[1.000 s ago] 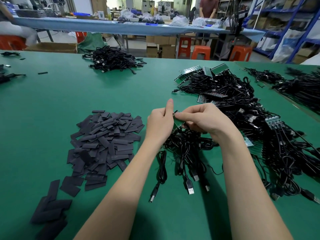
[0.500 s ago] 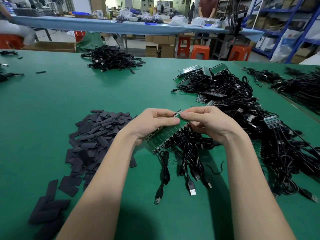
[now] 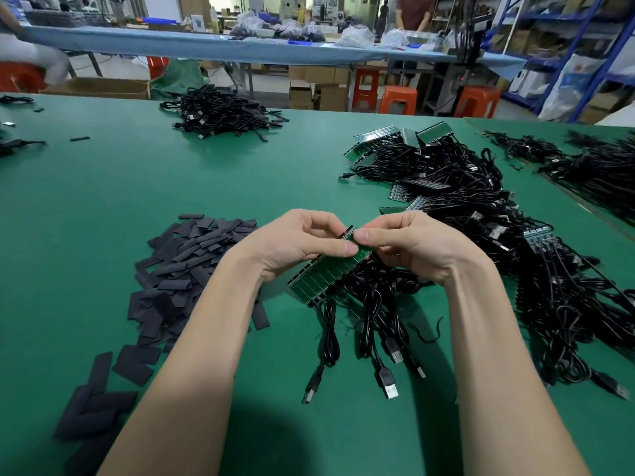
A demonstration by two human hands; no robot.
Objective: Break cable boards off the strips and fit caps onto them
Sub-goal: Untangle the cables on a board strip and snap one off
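Above table (image 3: pixel 103 201) | left hand (image 3: pixel 295 245), right hand (image 3: pixel 412 249) grip strip (image 3: pixel 326 274) far end | caps (image 3: pixel 192 266) left | contact possibly partial

Both bare forearms come in from the bottom edge and meet in the middle, a little above the worktop (image 3: pixel 103 207). The left hand (image 3: pixel 292 245) has its back turned up; its fingers are curled and the thumb lies flat along the top, pointing to the right, so the grip pinches the green board strip (image 3: pixel 323 276). The right hand (image 3: pixel 415 245) stands just beside it, the wrist bent down, with the thumb and first finger pressed on the far end of the same strip. The two thumbs are almost touching.
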